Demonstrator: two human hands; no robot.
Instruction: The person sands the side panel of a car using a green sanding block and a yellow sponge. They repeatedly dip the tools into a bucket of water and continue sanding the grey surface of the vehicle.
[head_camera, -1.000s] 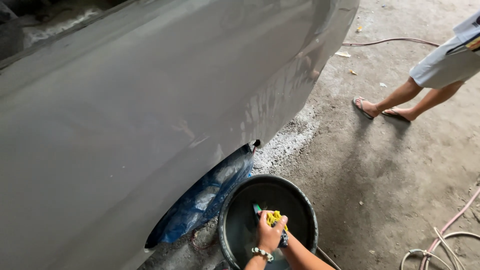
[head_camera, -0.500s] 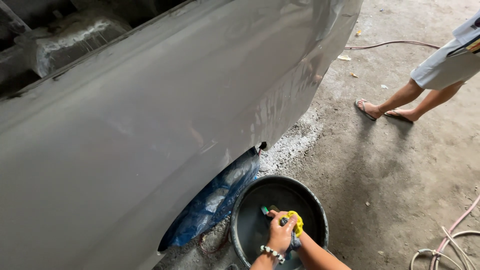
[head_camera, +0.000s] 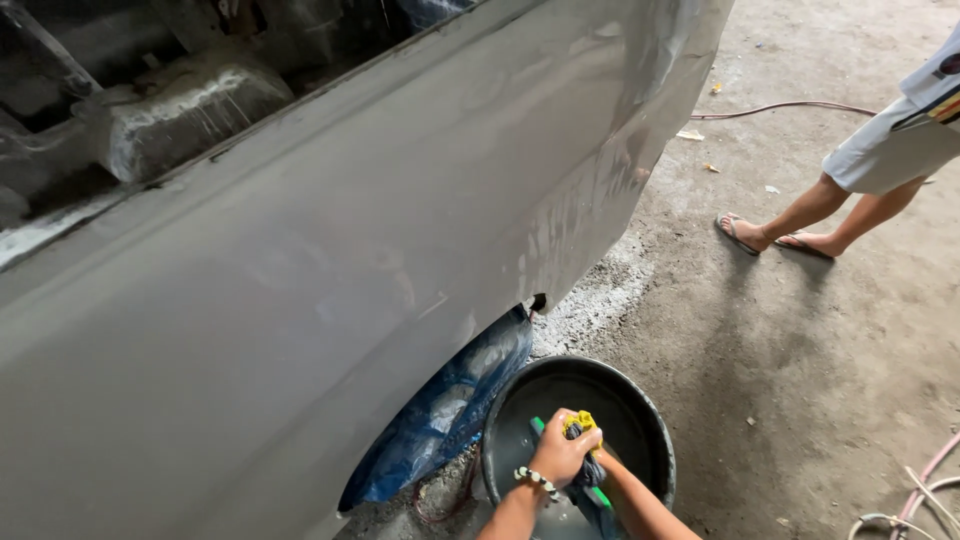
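Head view: nearest, the left hand (head_camera: 560, 452), a beaded band at its wrist, is closed in a fist around a yellow sponge (head_camera: 580, 422) wrapped in a dark cloth (head_camera: 587, 472). The right hand is mostly hidden behind it, so its fingers cannot be judged; only the forearm shows. Both are held over a black bucket (head_camera: 655, 440) of water on the concrete floor (head_camera: 820, 360). Just left of the bucket, blue plastic (head_camera: 450, 410) covers the wheel arch. Above and farther left rises the grey primed car panel (head_camera: 330, 260). Far right stands another person's sandalled legs (head_camera: 800, 215), a hose (head_camera: 790, 106) behind them.
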